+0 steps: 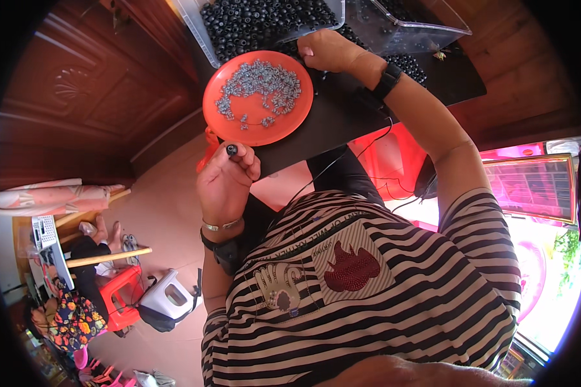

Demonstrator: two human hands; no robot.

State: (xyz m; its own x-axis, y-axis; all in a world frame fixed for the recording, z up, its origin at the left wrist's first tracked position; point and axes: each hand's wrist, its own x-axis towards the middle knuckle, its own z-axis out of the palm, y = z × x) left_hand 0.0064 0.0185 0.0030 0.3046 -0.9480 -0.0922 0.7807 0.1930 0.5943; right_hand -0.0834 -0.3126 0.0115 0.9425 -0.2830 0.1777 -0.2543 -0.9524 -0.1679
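Note:
My left hand point(226, 180) is raised at the table's near edge, just below an orange round plate point(258, 134). Between its thumb and fingers it pinches a small black round plastic piece point(232, 150) with a hole in its end. Many small silver metal pieces point(258, 80) lie scattered on the plate. My right hand point(329, 51) is beyond the plate's right rim, next to the loose black pieces, with its fingers curled closed. Whatever those fingers hold, if anything, is hidden.
A clear plastic bin point(203, 32) full of black pieces stands behind the plate. Another clear bin point(426, 26) is to its right, with loose black pieces point(408, 68) by it on the dark table point(348, 116). A cable runs from my right wrist. At left another person point(77, 316) sits near stools.

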